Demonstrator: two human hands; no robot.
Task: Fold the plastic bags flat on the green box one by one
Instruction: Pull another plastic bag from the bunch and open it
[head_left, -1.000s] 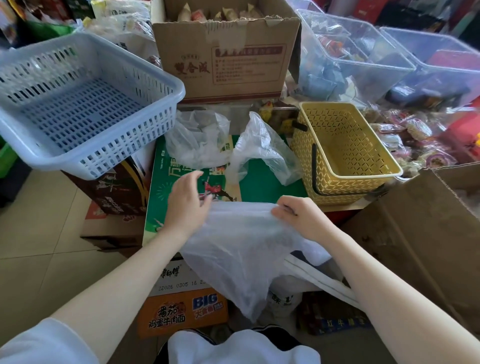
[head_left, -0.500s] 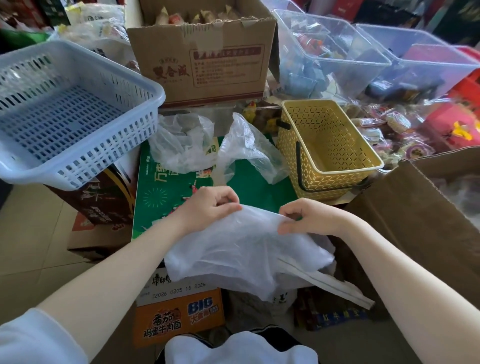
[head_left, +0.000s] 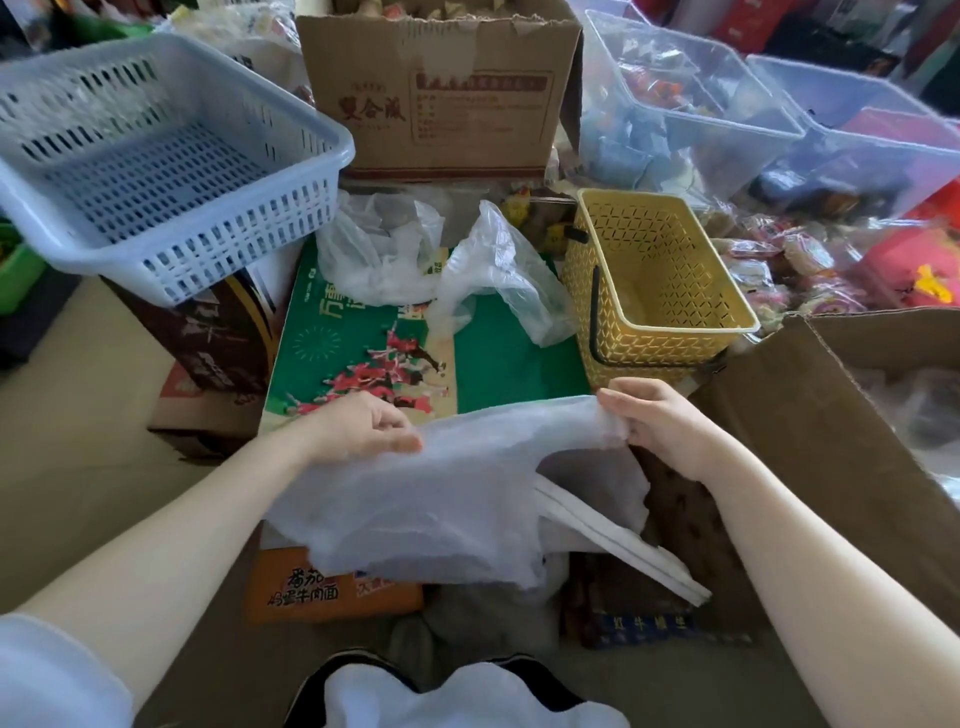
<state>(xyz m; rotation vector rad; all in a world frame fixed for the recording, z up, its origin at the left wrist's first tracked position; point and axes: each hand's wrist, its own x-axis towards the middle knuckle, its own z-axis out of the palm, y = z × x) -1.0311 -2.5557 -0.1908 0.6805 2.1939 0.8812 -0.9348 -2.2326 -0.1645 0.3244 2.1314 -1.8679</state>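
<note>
A translucent white plastic bag (head_left: 431, 493) hangs over the near edge of the green box (head_left: 514, 364). My left hand (head_left: 358, 426) pinches the bag's top edge on the left. My right hand (head_left: 660, 421) grips the same edge on the right, so the edge is stretched between them. The bag's handles (head_left: 618, 545) trail down to the lower right. Two more crumpled clear bags lie at the far end of the box, one on the left (head_left: 379, 249) and one on the right (head_left: 498, 275).
A yellow basket (head_left: 660, 291) stands right of the green box. A pale blue basket (head_left: 156, 156) sits on cartons at the left, a brown carton (head_left: 441, 88) behind. A large open carton (head_left: 831, 441) is at my right. Clear bins (head_left: 727, 88) fill the back right.
Both hands have drawn apart, pulling the bag's top edge straight and taut. The bag hangs flatter over the box's near edge than before.
</note>
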